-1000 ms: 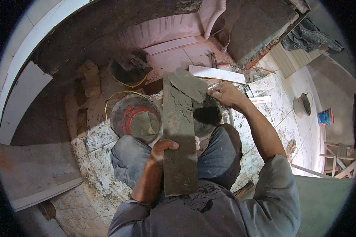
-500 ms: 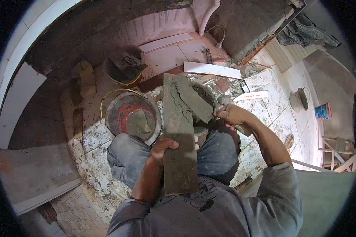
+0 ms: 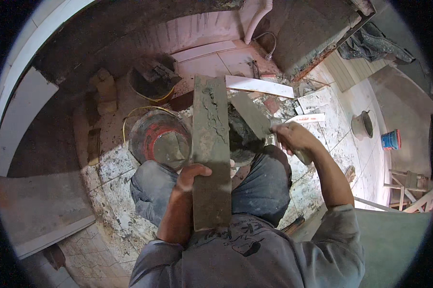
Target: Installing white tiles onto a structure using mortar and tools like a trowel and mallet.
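Observation:
My left hand (image 3: 193, 174) grips a long, narrow tile strip (image 3: 211, 177) across its width, thumb on top and fingertips at the far edge. Grey mortar lies in a rough ridge on the strip's upper part. In my right hand (image 3: 297, 139) is a trowel (image 3: 251, 115), its flat blade smeared with mortar and held just right of the strip, apart from it. Behind the blade, between my knees and partly hidden, a dark bucket (image 3: 243, 139) holds mortar. Left of the strip stands a bucket (image 3: 135, 128) with a red ring inside and grey liquid at the bottom.
A darker bucket (image 3: 154, 86) with tools stands farther back. White tile offcuts (image 3: 262, 86) and rubble lie on the mortar-spattered floor ahead. To the right are a grey pail (image 3: 363, 125), a blue-and-red bucket (image 3: 391, 139) and a wooden stool (image 3: 411, 185). A concrete slab (image 3: 317, 38) overhangs the back.
The trowel has come off the strip toward the right, leaving its mortar ridge uncovered. My left hand and the strip have shifted slightly left and away from me.

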`<state>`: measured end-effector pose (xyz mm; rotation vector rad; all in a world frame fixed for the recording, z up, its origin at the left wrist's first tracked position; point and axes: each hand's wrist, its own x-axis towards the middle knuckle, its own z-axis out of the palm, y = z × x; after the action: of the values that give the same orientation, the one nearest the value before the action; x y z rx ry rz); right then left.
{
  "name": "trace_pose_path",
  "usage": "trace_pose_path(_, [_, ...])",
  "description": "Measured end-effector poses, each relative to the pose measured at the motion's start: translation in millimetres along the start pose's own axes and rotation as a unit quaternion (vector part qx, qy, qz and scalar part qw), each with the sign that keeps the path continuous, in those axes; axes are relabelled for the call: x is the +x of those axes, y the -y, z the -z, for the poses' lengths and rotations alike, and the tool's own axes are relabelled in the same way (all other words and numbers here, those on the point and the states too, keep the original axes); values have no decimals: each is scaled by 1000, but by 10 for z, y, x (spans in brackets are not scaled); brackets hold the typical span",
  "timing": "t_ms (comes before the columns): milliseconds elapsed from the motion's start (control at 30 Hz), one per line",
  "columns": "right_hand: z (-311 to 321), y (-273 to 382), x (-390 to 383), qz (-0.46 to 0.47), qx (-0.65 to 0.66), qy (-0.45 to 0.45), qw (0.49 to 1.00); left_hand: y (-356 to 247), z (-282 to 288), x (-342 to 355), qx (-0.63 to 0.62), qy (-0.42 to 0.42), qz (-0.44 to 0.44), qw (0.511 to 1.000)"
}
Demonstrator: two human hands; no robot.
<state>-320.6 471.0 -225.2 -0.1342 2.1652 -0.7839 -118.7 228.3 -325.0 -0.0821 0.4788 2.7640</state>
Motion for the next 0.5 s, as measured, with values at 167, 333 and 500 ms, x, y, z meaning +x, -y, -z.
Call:
trace_pose_path(167, [-59,467,242,103,-5,26,994,71,97,18,182,-44,-32,982])
trace_pose_path(333, [-322,685,203,64,-27,55,996,120,263,115,299,-90,-52,949])
trace_pose_path(500, [-676,659,37,48,-28,119,991,65,310,222,441,-75,-125,886])
